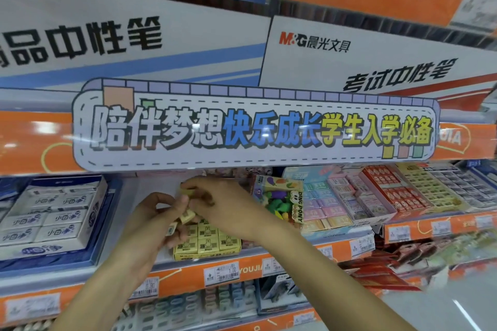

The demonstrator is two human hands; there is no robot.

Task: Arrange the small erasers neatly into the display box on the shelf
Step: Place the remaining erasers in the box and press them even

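A yellow display box stands on the middle shelf, with small yellow erasers bearing a rabbit print packed in rows inside it. My left hand hovers over the box's left side, holding several loose yellow erasers between fingers and palm. My right hand reaches in from the right above the box and pinches one small yellow eraser at its fingertips. Both hands nearly touch. The hands hide the back part of the box.
A large box of white erasers sits to the left. A fruit-shaped eraser pack and pastel and red eraser boxes stand to the right. A wide printed sign overhangs the shelf. Price tags line the shelf edge.
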